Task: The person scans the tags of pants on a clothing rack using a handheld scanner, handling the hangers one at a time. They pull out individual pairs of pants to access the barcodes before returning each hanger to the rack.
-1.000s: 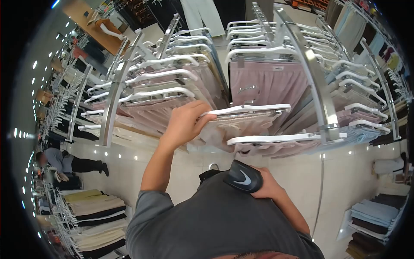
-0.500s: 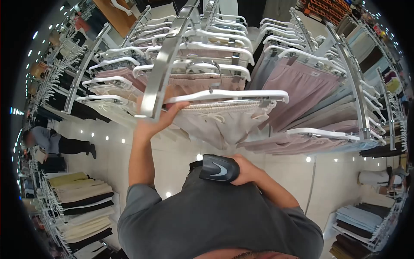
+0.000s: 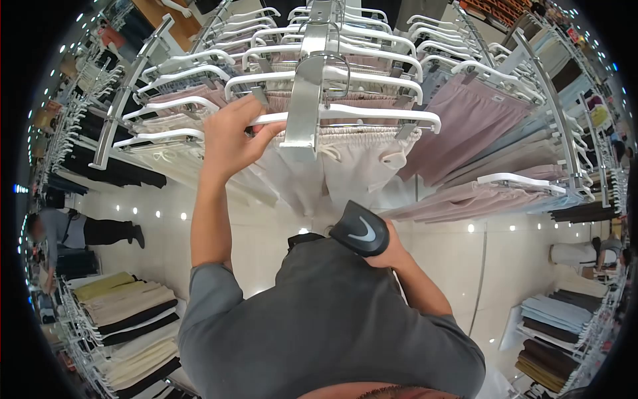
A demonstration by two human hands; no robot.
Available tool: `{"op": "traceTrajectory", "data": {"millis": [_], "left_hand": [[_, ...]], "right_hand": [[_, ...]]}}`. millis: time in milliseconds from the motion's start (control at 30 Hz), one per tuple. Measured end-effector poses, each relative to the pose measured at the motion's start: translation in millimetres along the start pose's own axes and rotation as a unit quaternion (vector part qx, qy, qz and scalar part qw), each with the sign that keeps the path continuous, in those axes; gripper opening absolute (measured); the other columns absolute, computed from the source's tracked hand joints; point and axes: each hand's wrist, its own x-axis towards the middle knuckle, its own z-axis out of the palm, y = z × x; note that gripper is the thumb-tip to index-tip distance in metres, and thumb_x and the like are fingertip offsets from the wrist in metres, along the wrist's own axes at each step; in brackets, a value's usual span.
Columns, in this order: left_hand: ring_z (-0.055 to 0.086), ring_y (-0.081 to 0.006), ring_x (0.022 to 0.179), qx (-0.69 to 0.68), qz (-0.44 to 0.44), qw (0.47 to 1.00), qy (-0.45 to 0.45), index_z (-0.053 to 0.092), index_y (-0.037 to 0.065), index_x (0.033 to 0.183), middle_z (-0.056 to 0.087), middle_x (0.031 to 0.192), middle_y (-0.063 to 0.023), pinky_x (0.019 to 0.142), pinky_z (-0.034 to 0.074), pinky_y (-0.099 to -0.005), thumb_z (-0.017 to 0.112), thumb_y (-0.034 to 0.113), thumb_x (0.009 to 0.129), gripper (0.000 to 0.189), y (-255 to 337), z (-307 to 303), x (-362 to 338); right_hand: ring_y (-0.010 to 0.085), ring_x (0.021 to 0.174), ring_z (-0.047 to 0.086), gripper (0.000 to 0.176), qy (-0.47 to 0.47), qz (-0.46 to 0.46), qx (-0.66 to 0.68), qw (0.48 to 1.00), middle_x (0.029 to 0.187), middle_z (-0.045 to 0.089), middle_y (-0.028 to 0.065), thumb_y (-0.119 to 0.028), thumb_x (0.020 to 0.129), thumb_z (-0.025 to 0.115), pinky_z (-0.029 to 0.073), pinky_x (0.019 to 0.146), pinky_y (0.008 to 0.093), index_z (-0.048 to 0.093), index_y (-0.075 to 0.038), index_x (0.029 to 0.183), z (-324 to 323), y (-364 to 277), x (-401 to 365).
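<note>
My left hand (image 3: 236, 136) is closed round the left end of the frontmost white hanger (image 3: 379, 115), which hangs on a metal rail (image 3: 304, 110). Cream shorts or trousers (image 3: 362, 156) with an elastic waist, a drawstring and a small tag hang from it. Low in front of my body, my right hand (image 3: 392, 249) is wrapped round a dark handheld device (image 3: 359, 231) with a light curved mark. The device is below the cream garment and apart from it.
Pink trousers (image 3: 465, 123) hang on the right, pale garments (image 3: 179, 159) on the left. Folded clothes are stacked at the lower left (image 3: 129, 302) and lower right (image 3: 555, 319). A person (image 3: 73, 229) stands at the far left.
The front hanger now sits more squarely across the rail, and my left hand has moved up to its left end. My right hand and the device have shifted slightly right and tilted.
</note>
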Motion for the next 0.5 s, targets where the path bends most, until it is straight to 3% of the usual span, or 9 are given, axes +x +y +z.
{"op": "traceTrajectory", "data": {"millis": [33, 67, 167, 267, 367, 500], "left_hand": [[0.051, -0.0274, 0.057, 0.013, -0.007, 1.000, -0.006, 0.051, 0.006, 0.065, 0.050, 0.066, -0.0065, 0.050, 0.037, -0.0362, 0.087, 0.032, 0.075, 0.046, -2.8, 0.4, 0.4], [0.051, -0.0274, 0.057, 0.010, -0.011, 1.000, -0.006, 0.051, 0.006, 0.065, 0.050, 0.066, -0.0065, 0.050, 0.037, -0.0362, 0.087, 0.032, 0.075, 0.046, -4.6, 0.9, 0.2], [0.051, -0.0273, 0.057, 0.013, 0.001, 1.000, 0.016, 0.053, 0.006, 0.067, 0.052, 0.067, -0.0062, 0.050, 0.037, -0.0360, 0.088, 0.036, 0.075, 0.047, -9.3, 3.3, 2.2], [0.056, -0.0262, 0.064, 0.021, 0.056, 0.997, 0.054, 0.061, 0.005, 0.076, 0.059, 0.074, -0.0051, 0.053, 0.042, -0.0351, 0.090, 0.030, 0.073, 0.039, -8.6, 2.4, 1.9], [0.059, -0.0251, 0.069, 0.027, 0.094, 0.992, 0.086, 0.062, 0.005, 0.079, 0.062, 0.078, -0.0045, 0.055, 0.045, -0.0347, 0.090, 0.027, 0.073, 0.036, -2.9, 2.5, 2.5], [0.061, -0.0266, 0.080, 0.063, 0.079, 0.990, 0.102, 0.065, 0.005, 0.084, 0.064, 0.086, -0.0055, 0.065, 0.047, -0.0359, 0.089, 0.020, 0.071, 0.031, 8.2, 1.7, -5.3]], "right_hand": [[0.0173, 0.072, 0.068, 0.045, 0.050, -0.020, -0.064, 0.997, 0.087, 0.071, 0.0089, -0.002, 0.068, 0.080, 0.055, 0.070, 0.0312, 0.064, 0.004, 0.110, 5.3, 2.5, -1.2], [0.0135, 0.064, 0.066, 0.034, 0.052, 0.004, 0.006, 0.999, 0.086, 0.071, 0.0081, 0.007, 0.077, 0.074, 0.054, 0.060, 0.0286, 0.064, 0.003, 0.109, 10.2, 12.4, -4.0], [0.0124, 0.062, 0.065, 0.027, 0.099, 0.076, 0.011, 0.992, 0.082, 0.070, 0.0064, 0.011, 0.080, 0.070, 0.053, 0.058, 0.0278, 0.065, 0.003, 0.105, 19.6, 4.8, -10.8], [0.0126, 0.063, 0.065, 0.023, 0.131, 0.095, 0.034, 0.986, 0.078, 0.069, 0.0062, 0.012, 0.081, 0.068, 0.053, 0.059, 0.0280, 0.067, 0.003, 0.102, 25.8, -2.1, -14.8], [0.0126, 0.064, 0.066, 0.022, 0.105, 0.083, 0.026, 0.991, 0.078, 0.069, 0.0063, 0.012, 0.080, 0.069, 0.053, 0.060, 0.0276, 0.068, 0.003, 0.100, 22.6, 11.9, -26.8], [0.0124, 0.066, 0.067, 0.018, 0.073, 0.062, -0.016, 0.995, 0.077, 0.070, 0.0045, 0.008, 0.079, 0.070, 0.052, 0.062, 0.0272, 0.071, 0.001, 0.096, 15.5, 13.7, -34.0]]}}
